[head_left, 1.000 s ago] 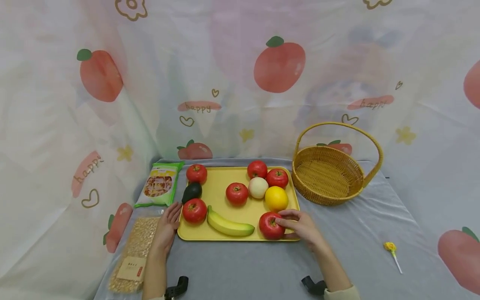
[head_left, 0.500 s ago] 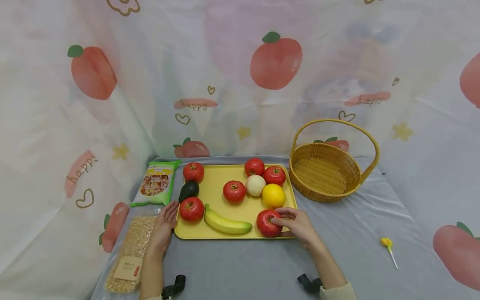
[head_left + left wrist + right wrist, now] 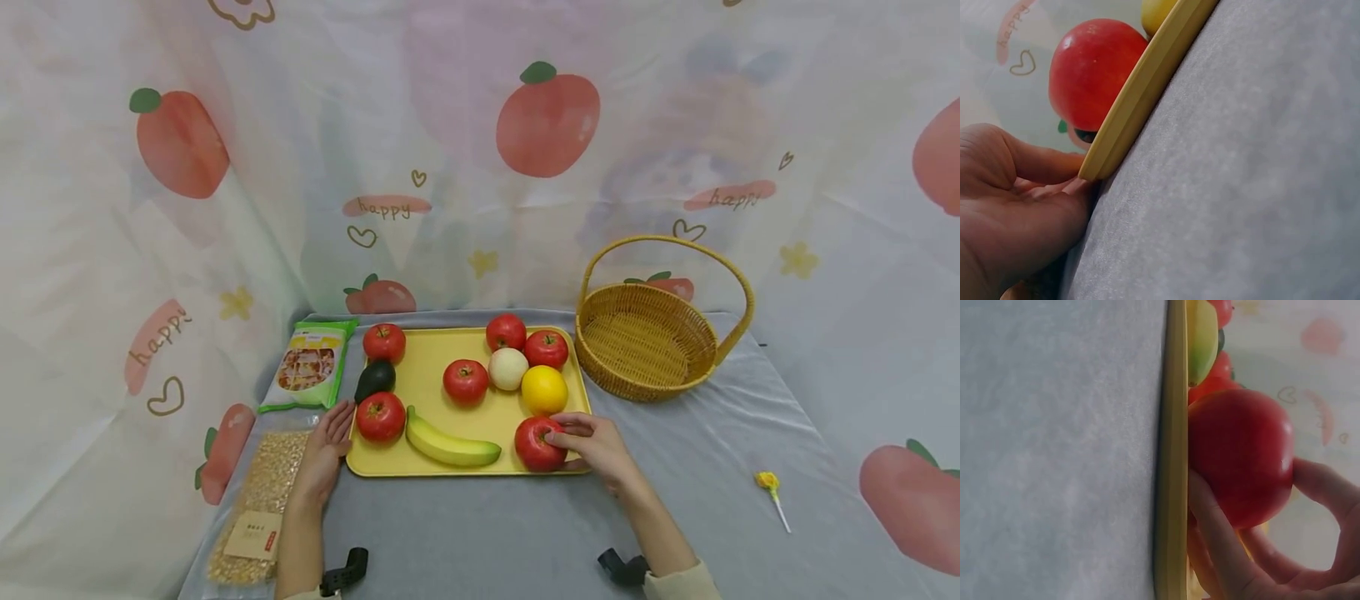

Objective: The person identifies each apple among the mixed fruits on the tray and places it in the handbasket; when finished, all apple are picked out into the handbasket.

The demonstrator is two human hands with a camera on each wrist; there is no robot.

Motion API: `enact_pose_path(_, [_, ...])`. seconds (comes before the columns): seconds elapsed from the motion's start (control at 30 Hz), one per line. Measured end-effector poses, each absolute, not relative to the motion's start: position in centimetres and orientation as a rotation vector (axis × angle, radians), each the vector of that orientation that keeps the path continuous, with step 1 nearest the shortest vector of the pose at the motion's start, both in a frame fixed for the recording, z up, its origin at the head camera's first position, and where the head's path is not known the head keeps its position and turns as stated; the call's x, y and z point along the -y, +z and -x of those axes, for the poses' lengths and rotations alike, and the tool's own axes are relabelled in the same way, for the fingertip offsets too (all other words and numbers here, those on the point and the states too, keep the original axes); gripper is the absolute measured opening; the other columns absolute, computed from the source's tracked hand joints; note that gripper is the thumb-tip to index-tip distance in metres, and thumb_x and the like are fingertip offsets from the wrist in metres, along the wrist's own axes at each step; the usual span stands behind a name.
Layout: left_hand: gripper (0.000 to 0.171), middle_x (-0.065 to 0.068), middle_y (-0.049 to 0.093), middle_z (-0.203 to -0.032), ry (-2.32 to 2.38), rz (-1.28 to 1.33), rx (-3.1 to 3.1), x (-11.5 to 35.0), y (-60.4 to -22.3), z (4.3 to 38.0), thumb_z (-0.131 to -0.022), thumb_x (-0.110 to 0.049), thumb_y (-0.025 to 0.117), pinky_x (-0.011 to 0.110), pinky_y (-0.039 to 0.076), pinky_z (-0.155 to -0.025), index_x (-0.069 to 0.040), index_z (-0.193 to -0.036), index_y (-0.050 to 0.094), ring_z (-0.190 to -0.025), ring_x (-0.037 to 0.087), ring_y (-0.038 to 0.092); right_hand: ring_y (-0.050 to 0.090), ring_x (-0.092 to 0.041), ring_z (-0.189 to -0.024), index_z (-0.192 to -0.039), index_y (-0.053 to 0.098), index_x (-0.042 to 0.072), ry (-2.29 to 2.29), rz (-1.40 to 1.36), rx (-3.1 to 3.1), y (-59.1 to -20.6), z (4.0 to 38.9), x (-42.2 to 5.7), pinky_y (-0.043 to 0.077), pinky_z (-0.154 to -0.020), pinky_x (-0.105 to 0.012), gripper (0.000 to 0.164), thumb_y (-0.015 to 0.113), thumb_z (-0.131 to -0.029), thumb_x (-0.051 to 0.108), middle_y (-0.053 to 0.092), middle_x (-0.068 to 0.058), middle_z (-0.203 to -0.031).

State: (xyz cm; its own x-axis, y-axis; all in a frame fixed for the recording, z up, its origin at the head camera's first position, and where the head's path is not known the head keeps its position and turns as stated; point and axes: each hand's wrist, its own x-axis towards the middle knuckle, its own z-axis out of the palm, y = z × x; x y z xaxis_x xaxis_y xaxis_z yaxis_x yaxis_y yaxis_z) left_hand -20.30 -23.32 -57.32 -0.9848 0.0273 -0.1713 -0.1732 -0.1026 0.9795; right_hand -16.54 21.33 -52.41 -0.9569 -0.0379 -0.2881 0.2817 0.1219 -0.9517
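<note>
My right hand [image 3: 596, 448] grips a red apple [image 3: 540, 444] at the near right corner of a yellow tray [image 3: 427, 358], with thumb and fingers round its sides. In the right wrist view, the apple [image 3: 1241, 456] rises just behind the tray rim [image 3: 1174, 456]. My left hand [image 3: 324, 450] lies along the tray's left edge, its fingers fairly straight. The left wrist view has the fingertips right at the tray corner [image 3: 1110, 147], beside another red apple [image 3: 1094, 72]. A banana [image 3: 450, 442] lies between the two near apples.
The tray also bears several more red apples [image 3: 465, 383], an avocado [image 3: 375, 381], a pale round fruit [image 3: 507, 369] and a yellow-orange fruit [image 3: 544, 390]. A wicker basket [image 3: 645, 342] stands right, food bags [image 3: 307, 367] left. A yellow lollipop [image 3: 768, 482] lies far right.
The head view has shifted slightly, so everything sits a little further left and up. The gripped apple is slightly further from the banana's tip. My left hand stays at the tray edge.
</note>
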Motion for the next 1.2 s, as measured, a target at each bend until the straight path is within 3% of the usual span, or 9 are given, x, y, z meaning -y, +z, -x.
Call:
enact_pose_path(0.6, [0.078,0.018,0.024,-0.17,2.239,0.202,-2.003,23.1,-57.5,20.6,-0.093,0.023,0.033,0.044,0.02,-0.127,-0.002,-0.165,0.019,-0.158,0.031,0.022,0.071,-0.023,-0.102,-0.139,0.06,-0.005,-1.922,-0.206,-2.165,-48.9,17.7,-23.6,0.062,-0.082,-0.055,0.058,0.08,-0.093,0.023,0.071,-0.017,-0.123])
enact_pose_path(1.2, [0.076,0.018,0.023,-0.171,2.201,0.17,-2.037,23.3,-57.5,20.4,-0.094,0.022,0.032,0.045,0.019,-0.127,0.0,-0.165,0.017,-0.158,0.03,0.021,0.073,-0.017,-0.098,-0.141,0.057,-0.008,-1.942,-0.15,-2.251,-44.3,20.2,-27.6,0.063,-0.081,-0.05,0.065,0.081,-0.092,0.028,0.073,-0.005,-0.117])
